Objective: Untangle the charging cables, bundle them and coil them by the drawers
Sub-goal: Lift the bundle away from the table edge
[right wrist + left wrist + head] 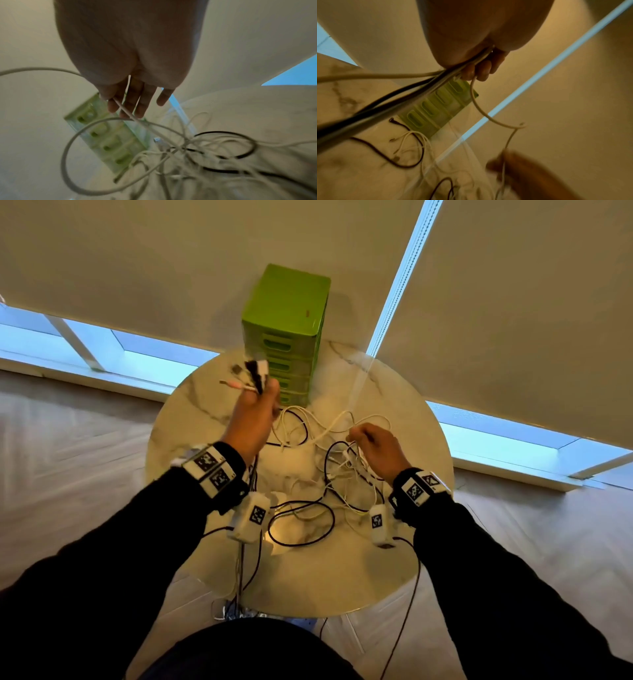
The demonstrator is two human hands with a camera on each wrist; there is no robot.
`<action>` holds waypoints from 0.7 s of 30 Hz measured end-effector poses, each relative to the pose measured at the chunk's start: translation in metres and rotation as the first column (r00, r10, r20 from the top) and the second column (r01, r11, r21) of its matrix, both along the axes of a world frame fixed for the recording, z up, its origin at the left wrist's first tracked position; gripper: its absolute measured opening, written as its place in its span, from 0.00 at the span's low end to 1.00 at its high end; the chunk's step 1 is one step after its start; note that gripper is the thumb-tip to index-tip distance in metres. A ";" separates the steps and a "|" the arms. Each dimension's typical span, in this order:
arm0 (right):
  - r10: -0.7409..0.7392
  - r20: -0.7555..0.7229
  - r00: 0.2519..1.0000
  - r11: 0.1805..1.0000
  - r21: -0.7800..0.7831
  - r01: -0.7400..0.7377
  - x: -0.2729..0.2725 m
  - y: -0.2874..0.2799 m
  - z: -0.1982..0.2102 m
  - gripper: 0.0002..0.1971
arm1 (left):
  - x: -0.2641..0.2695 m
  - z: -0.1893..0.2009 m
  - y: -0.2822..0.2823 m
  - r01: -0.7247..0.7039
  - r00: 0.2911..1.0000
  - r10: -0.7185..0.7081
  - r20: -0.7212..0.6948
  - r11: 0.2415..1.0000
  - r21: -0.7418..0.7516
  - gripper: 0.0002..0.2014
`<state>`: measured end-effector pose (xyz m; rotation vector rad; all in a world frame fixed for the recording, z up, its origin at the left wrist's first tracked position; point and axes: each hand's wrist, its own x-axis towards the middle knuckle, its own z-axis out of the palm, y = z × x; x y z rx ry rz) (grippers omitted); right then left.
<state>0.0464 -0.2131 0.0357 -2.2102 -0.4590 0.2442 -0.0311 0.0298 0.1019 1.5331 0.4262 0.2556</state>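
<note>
My left hand (251, 419) squeezes a bunch of cable ends (255, 373), black and white, held up by the green drawers (286, 337). My right hand (375, 448) pinches one thin white cable (125, 109). The rest lie in messy loops (322, 474) on the round table (411, 559).

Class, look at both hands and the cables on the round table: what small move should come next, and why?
Probably draw the white cable pinched by the right hand up and out of the tangle. The left hand already grips a bunch of cable ends raised before the green drawers, while loops of black and white cable lie crossed on the table, so nothing can be bundled yet.
</note>
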 end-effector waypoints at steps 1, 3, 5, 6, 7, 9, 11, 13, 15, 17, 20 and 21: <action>-0.012 0.004 1.000 0.998 0.065 0.012 0.001 0.009 0.010 0.14 | -0.003 -0.007 -0.009 0.045 0.998 -0.044 -0.040 0.999 0.016 0.15; 0.023 -0.042 0.999 0.988 0.154 -0.016 -0.001 0.025 0.027 0.14 | -0.009 -0.017 -0.026 0.120 0.989 -0.117 -0.086 0.992 0.028 0.16; 0.089 -0.083 0.993 0.978 0.196 -0.072 -0.006 0.034 0.041 0.14 | -0.011 -0.022 -0.038 0.182 0.980 -0.175 -0.091 0.981 0.068 0.23; 0.112 -0.090 0.990 0.976 0.195 -0.093 -0.009 0.036 0.045 0.14 | -0.012 -0.022 -0.042 0.209 0.976 -0.203 -0.074 0.974 0.085 0.24; 0.128 -0.097 0.987 0.975 0.193 -0.108 -0.012 0.038 0.049 0.14 | -0.012 -0.020 -0.045 0.231 0.973 -0.227 -0.051 0.968 0.100 0.21; 0.166 -0.115 0.979 0.976 0.160 -0.147 -0.018 0.038 0.053 0.13 | -0.010 -0.015 -0.048 0.253 0.967 -0.254 -0.006 0.959 0.127 0.15; 0.227 -0.151 0.962 0.972 0.104 -0.213 -0.022 0.036 0.054 0.13 | -0.008 -0.012 -0.048 0.260 0.965 -0.264 0.008 0.956 0.138 0.14; 0.289 -0.213 0.933 0.957 0.055 -0.284 -0.027 0.033 0.050 0.13 | -0.008 -0.012 -0.045 0.257 0.966 -0.257 -0.021 0.953 0.159 0.19; 0.359 -0.224 0.906 0.917 -0.098 -0.388 -0.029 0.027 0.036 0.14 | -0.008 -0.013 -0.041 0.225 0.974 -0.222 -0.038 0.958 0.179 0.23; 0.421 -0.226 0.878 0.831 -0.291 -0.473 -0.032 0.020 0.016 0.11 | -0.008 -0.014 -0.036 0.182 0.983 -0.180 -0.029 0.968 0.175 0.23; 0.371 -0.195 0.908 0.861 -0.295 -0.414 -0.036 0.010 -0.011 0.06 | -0.009 -0.014 -0.024 0.130 0.991 -0.123 -0.046 0.967 0.221 0.18; 0.336 -0.169 0.926 0.888 -0.271 -0.372 -0.036 0.007 -0.016 0.06 | -0.010 -0.015 -0.020 0.114 0.993 -0.105 -0.051 0.963 0.244 0.18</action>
